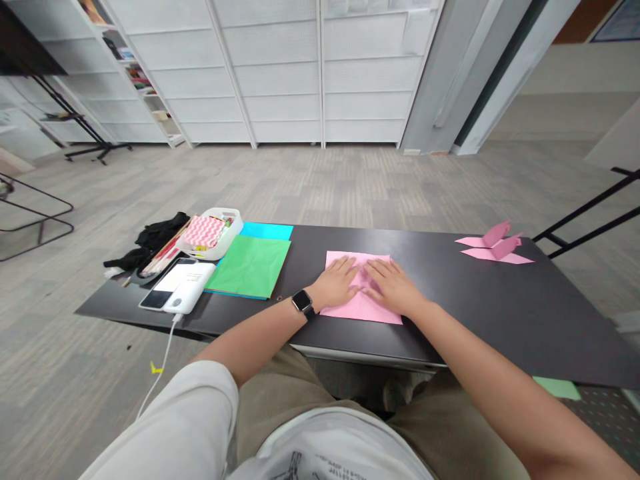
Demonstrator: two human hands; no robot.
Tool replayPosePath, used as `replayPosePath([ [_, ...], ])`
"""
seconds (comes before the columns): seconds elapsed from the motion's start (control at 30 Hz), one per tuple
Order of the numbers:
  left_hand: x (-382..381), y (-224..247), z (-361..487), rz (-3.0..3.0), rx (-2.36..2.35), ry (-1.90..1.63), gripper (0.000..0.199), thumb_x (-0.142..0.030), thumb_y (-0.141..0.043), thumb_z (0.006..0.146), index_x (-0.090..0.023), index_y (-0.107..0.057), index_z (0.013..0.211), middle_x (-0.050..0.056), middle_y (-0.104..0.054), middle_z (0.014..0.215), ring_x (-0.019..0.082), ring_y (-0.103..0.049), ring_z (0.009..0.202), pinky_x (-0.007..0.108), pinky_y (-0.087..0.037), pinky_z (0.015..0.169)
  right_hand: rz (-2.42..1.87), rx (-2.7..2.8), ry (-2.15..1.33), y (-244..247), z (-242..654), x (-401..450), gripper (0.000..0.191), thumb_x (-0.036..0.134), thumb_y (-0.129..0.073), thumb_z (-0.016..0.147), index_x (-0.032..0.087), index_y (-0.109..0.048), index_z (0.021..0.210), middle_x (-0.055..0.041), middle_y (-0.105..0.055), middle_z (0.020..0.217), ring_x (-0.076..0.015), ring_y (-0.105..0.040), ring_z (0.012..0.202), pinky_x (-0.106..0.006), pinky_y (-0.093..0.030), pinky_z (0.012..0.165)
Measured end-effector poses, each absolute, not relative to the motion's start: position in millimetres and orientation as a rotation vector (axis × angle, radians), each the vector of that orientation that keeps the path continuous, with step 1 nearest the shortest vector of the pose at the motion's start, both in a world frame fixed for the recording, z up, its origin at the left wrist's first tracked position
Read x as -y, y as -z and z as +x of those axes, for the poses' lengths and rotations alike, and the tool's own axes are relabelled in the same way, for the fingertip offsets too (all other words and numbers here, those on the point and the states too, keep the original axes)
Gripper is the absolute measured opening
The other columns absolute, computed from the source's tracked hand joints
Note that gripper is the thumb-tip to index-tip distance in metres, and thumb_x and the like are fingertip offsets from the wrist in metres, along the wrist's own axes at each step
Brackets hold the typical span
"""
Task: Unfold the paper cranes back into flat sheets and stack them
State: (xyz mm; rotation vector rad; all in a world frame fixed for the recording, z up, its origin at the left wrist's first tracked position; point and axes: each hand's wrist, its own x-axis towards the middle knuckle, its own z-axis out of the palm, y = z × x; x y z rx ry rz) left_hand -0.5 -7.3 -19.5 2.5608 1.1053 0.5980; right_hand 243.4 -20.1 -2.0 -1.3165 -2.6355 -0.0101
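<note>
A pink sheet of paper point(370, 313) lies on the dark table in front of me, its near edge close to the table's front edge. Both hands rest on it, side by side. My left hand point(337, 281), with a black smartwatch point(302, 301) at the wrist, lies flat over the left half, fingers stretched out. Flat on the right half is my right hand point(393, 285), also with fingers extended. Their fingertips point inward and nearly meet near the sheet's middle. What lies under the palms is hidden.
On the left, green paper point(255, 267) overlaps blue paper point(270, 231). Beside these are a white basket point(233, 230), a phone point(167, 283), a white power bank point(193, 290) with a cable, and black cloth point(160, 233). Two folded pink paper figures point(495, 235) stand at the far right.
</note>
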Motion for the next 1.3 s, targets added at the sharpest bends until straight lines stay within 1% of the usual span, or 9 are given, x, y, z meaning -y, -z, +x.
replayPosePath([
  [0.23, -1.2, 32.5, -2.8, 2.471, -1.095, -0.679, 0.061, -0.041, -0.059, 0.099, -0.016, -0.055, 0.154, 0.021, -0.043, 0.171, 0.039, -0.029, 0.165, 0.059, -0.013, 0.136, -1.430, 2.641, -0.083, 22.9, 267.3, 0.1, 0.066, 0.061, -0.043, 0.107, 0.036, -0.039, 0.168, -0.0087, -0.039, 0.175, -0.0377, -0.040, 0.159, -0.076, -0.011, 0.129],
  [0.4, 0.0, 29.0, -3.8, 2.487, -1.125, -0.625, 0.063, -0.042, -0.057, 0.099, -0.014, -0.054, 0.155, 0.021, -0.040, 0.172, 0.043, -0.025, 0.165, 0.061, -0.011, 0.136, -1.840, 2.298, -0.094, 18.5, 314.8, -18.5, 0.068, 0.064, -0.047, 0.104, 0.029, -0.051, 0.162, -0.0137, -0.047, 0.169, -0.0514, -0.036, 0.158, -0.090, -0.007, 0.120],
  [0.47, -0.2, 28.2, -2.9, 2.474, -1.126, -0.630, 0.063, -0.042, -0.058, 0.098, -0.015, -0.054, 0.155, 0.020, -0.041, 0.172, 0.042, -0.024, 0.166, 0.061, -0.011, 0.136, -1.843, 2.222, -0.051, 13.5, 318.3, -21.3, 0.068, 0.060, -0.045, 0.105, 0.025, -0.050, 0.163, -0.0160, -0.048, 0.169, -0.0506, -0.034, 0.159, -0.088, -0.010, 0.122],
  [0.6, -4.6, 29.3, -0.3, 2.449, -1.130, -0.661, 0.063, -0.042, -0.062, 0.096, -0.020, -0.056, 0.154, 0.017, -0.043, 0.171, 0.044, -0.022, 0.166, 0.064, -0.005, 0.135, -1.506, 2.501, -0.057, 9.7, 294.4, -18.4, 0.067, 0.058, -0.043, 0.107, 0.027, -0.045, 0.166, -0.0112, -0.041, 0.173, -0.0395, -0.031, 0.163, -0.070, -0.014, 0.132],
  [0.77, -23.7, 26.9, -13.0, 2.382, -1.170, -0.677, 0.068, -0.051, -0.069, 0.093, -0.024, -0.059, 0.154, 0.016, -0.042, 0.172, 0.045, -0.027, 0.164, 0.066, -0.003, 0.135, -1.622, 2.585, -0.088, 20.1, 273.1, -20.4, 0.074, 0.070, -0.040, 0.104, 0.035, -0.038, 0.169, -0.0088, -0.037, 0.176, -0.0474, -0.030, 0.162, -0.083, -0.007, 0.126],
  [0.87, -39.9, 17.7, -31.9, 2.426, -1.414, -0.478, 0.070, -0.059, -0.059, 0.099, -0.026, -0.051, 0.161, 0.013, -0.038, 0.175, 0.042, -0.029, 0.164, 0.068, -0.002, 0.134, -1.694, 2.613, -0.046, 23.1, 275.0, -24.3, 0.080, 0.076, -0.033, 0.103, 0.035, -0.031, 0.172, -0.0075, -0.031, 0.179, -0.0495, -0.022, 0.164, -0.084, -0.005, 0.125],
  [1.03, -51.6, -1.9, -42.9, 2.513, -1.885, -0.273, 0.073, -0.054, -0.032, 0.111, -0.007, -0.040, 0.165, 0.023, -0.035, 0.174, 0.041, -0.028, 0.164, 0.063, -0.016, 0.135, -1.784, 2.653, -0.016, 18.4, 274.3, -25.4, 0.085, 0.081, -0.029, 0.101, 0.037, -0.028, 0.173, -0.0081, -0.024, 0.181, -0.0500, -0.017, 0.165, -0.082, -0.005, 0.126],
  [1.17, -38.0, -1.6, -38.6, 2.823, -1.396, -0.303, 0.068, -0.053, -0.033, 0.112, -0.017, -0.036, 0.169, 0.015, -0.035, 0.176, 0.032, -0.030, 0.165, 0.054, -0.018, 0.137, -1.817, 2.651, -0.020, 15.0, 272.0, -24.1, 0.085, 0.083, -0.028, 0.100, 0.038, -0.028, 0.172, -0.0092, -0.024, 0.181, -0.0511, -0.017, 0.164, -0.082, -0.006, 0.125],
  [1.3, -26.4, 7.4, -59.9, 2.856, -1.089, -0.016, 0.071, -0.061, -0.036, 0.110, -0.025, -0.030, 0.171, 0.013, -0.029, 0.178, 0.032, -0.031, 0.165, 0.063, -0.012, 0.135, -1.822, 2.655, -0.036, 14.6, 272.1, -23.4, 0.084, 0.082, -0.026, 0.101, 0.038, -0.026, 0.173, -0.0098, -0.022, 0.182, -0.0504, -0.018, 0.165, -0.082, -0.008, 0.125],
])
